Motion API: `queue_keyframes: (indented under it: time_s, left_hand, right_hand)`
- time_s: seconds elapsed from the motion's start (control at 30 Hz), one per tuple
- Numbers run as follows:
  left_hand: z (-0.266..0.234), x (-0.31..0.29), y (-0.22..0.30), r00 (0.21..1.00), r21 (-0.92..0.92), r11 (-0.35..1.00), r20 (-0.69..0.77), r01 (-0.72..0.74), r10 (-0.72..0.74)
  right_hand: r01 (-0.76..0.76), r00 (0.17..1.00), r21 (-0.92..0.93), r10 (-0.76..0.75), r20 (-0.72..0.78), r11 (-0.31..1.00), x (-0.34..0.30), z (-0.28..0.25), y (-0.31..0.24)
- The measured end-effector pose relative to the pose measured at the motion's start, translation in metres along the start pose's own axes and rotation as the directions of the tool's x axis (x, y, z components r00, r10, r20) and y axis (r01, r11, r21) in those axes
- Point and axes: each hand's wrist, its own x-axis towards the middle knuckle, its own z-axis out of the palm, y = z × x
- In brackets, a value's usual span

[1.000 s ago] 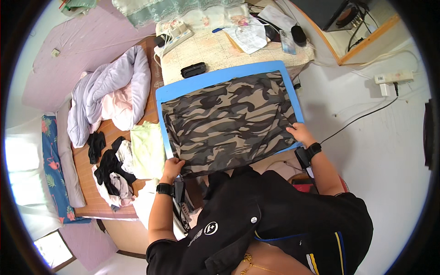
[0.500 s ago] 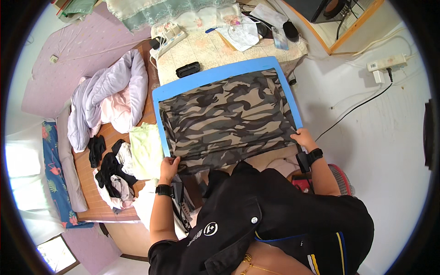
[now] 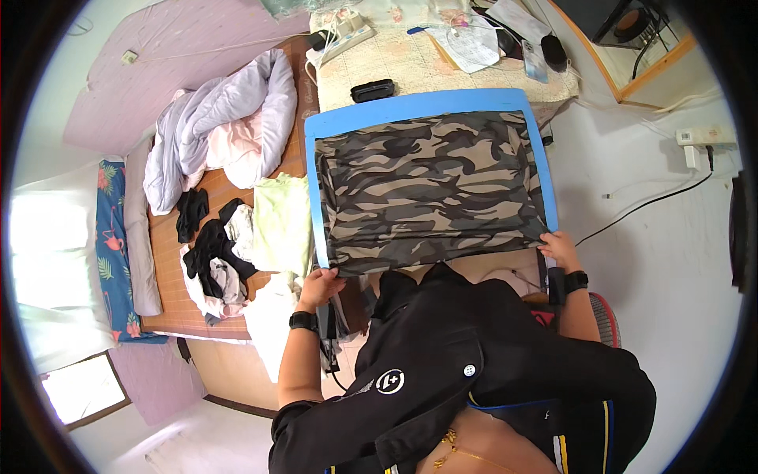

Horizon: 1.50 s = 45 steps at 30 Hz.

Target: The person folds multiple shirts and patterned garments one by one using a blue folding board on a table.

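Observation:
A camouflage cloth garment (image 3: 430,186), its exact kind unclear, lies spread on a blue board (image 3: 418,103) in front of me. My left hand (image 3: 320,286) pinches the garment's near left corner between thumb and fingers. At the near right corner my right hand (image 3: 559,249) grips the fabric in the same way. The near edge is drawn out between both hands and hangs past the board, with small folds along it. Blue board shows along the far edge and both sides. Each wrist wears a black band.
To the left, a bed with a brown mat (image 3: 178,304) holds a lavender quilt (image 3: 229,118), a pale yellow garment (image 3: 283,221) and black clothes (image 3: 213,249). Behind the board are a black case (image 3: 372,90), a power strip (image 3: 341,43) and papers (image 3: 470,49). A black cable (image 3: 632,212) hangs at right.
The whole scene has shifted to the right and slightly up in the view. Both hands still hold the garment's near corners, and the cloth looks a little flatter.

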Motion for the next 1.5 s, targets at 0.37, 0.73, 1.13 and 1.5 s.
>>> queue_keyframes:
  time_s: [0.37, 0.73, 1.13, 1.5]
  left_hand:
    - [-0.008, -0.017, 0.012, 0.992, -0.41, 0.912, -0.115, 0.001, -0.053]
    - [0.061, -0.063, 0.135, 0.888, -0.177, 0.91, 0.216, -0.374, 0.407]
    - [0.076, -0.074, 0.143, 0.888, -0.343, 0.938, 0.415, -0.048, 0.197]
    - [0.072, -0.053, 0.15, 0.889, -0.355, 0.935, 0.425, -0.01, 0.171]
  right_hand:
    - [0.491, 0.868, -0.144, -0.497, -0.004, 0.859, 0.013, -0.012, 0.013]
    - [0.684, 0.648, 0.277, -0.737, 0.193, 0.675, -0.057, 0.117, -0.179]
    - [0.835, 0.168, 0.251, -0.662, 0.73, 0.489, -0.129, 0.265, -0.18]
    - [0.987, 0.16, -0.057, -0.83, 0.535, 0.153, -0.108, 0.238, -0.137]
